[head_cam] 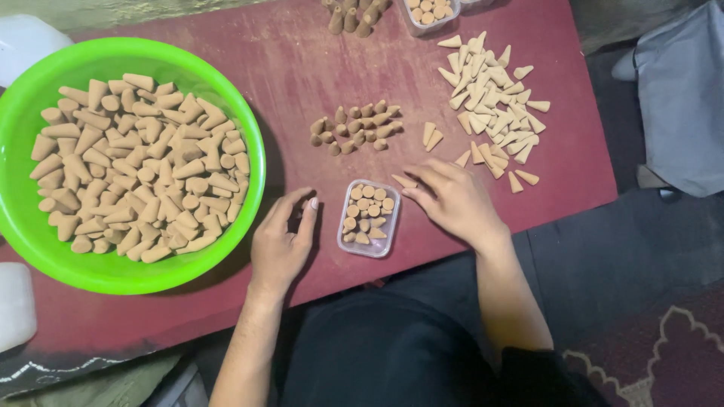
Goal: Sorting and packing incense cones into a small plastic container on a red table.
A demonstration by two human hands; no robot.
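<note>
Nearest the wearer, the left hand rests palm down on the dark red desk, its fingers loosely curled and empty, thumb and forefinger apart, holding nothing. Just beside it, to its right, stands the small clear plastic rectangular box, packed with tan incense cones standing upright. The box sits between the two hands, near the left fingertips but not touching them.

The right hand lies just right of the box, fingers stretched toward its upper right corner, pinching a single tan cone that lies at the fingertips, close to the box rim.

To the left, the large bright green round plastic basin is heaped with the same tan cones. Farther up the desk, a short cluster of darker brown cones lies above the box, and a loose scatter of pale tan cones spreads above the right hand. At the far edge, a second clear box is partly cut off.
</note>
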